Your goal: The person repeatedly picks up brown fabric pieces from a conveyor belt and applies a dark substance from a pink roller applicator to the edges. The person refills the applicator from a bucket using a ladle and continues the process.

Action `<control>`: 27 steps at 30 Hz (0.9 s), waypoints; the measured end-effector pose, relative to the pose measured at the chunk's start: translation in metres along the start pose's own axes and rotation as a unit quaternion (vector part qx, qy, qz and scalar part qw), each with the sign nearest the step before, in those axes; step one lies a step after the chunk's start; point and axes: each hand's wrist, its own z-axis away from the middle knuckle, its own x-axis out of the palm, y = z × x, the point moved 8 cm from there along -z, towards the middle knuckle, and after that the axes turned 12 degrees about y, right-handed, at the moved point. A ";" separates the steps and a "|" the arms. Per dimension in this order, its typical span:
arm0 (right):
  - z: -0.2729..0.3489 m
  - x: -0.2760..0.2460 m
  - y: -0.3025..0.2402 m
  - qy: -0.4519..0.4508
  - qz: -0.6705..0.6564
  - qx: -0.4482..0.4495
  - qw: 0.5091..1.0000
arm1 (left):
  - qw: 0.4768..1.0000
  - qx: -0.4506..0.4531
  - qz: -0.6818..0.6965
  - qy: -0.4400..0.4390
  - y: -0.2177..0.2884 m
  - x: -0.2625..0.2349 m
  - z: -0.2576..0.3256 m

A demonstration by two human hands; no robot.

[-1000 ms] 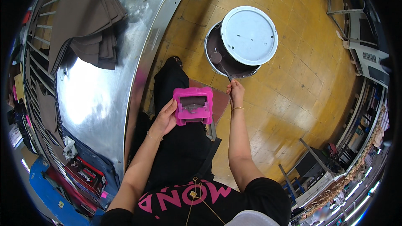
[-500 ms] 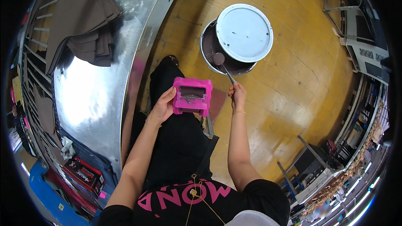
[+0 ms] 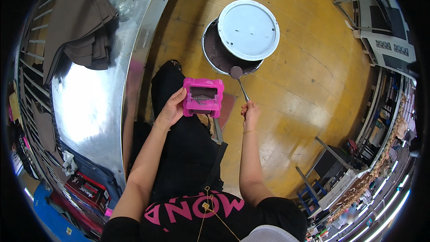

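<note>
In my left hand [image 3: 172, 107] is a pink plastic roller box [image 3: 204, 80], held by its left side in front of my leg. Dark roller surfaces and a smear of dark brown, glue-like liquid show in its opening. My right hand [image 3: 251, 111] is closed around the thin metal handle of a ladle [image 3: 236, 72], whose round bowl is full of the same dark liquid. The bowl appears at the near rim of a bucket [image 3: 208, 50] on the floor. Dark brown liquid coats the bucket's inside. A pale round lid [image 3: 248, 29] lies across its top, covering much of the opening.
To my left runs a shiny metal table [image 3: 85, 107] with a stack of dark brown cut sheets [image 3: 76, 22] at its far end. A red and black box [image 3: 87, 190] sits near me on the left. Metal frames and racks [image 3: 371, 121] line the right side.
My right hand has drawn the ladle back toward me, from over the bucket's opening to its near rim. The roller box stays in my left hand. The whole view has shifted slightly.
</note>
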 end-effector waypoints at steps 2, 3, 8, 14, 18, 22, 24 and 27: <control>0.003 -0.005 0.004 -0.003 0.001 0.004 1.000 | 1.000 0.004 -0.006 -0.015 0.000 0.005 -0.001; 0.004 -0.007 0.008 -0.004 0.002 0.007 1.000 | 1.000 0.006 -0.009 -0.021 0.001 0.007 -0.002; 0.007 -0.018 0.024 0.005 -0.034 0.036 0.999 | 1.000 -0.004 -0.007 -0.009 -0.001 0.000 -0.008; 0.011 -0.026 0.037 0.009 -0.064 0.066 0.996 | 1.000 -0.016 0.008 -0.020 -0.001 0.002 -0.013; 0.016 -0.034 0.027 0.003 -0.091 0.073 0.993 | 1.000 -0.012 0.026 0.010 -0.004 -0.007 -0.027; 0.031 -0.044 -0.022 -0.033 -0.095 0.027 0.995 | 1.000 -0.020 0.016 -0.007 0.001 0.004 -0.031; 0.044 -0.048 -0.057 -0.051 -0.096 -0.001 0.994 | 1.000 -0.015 0.018 -0.013 0.001 0.009 -0.038; 0.077 -0.051 -0.119 -0.077 -0.111 -0.036 0.990 | 0.999 -0.017 0.026 -0.024 0.006 0.026 -0.043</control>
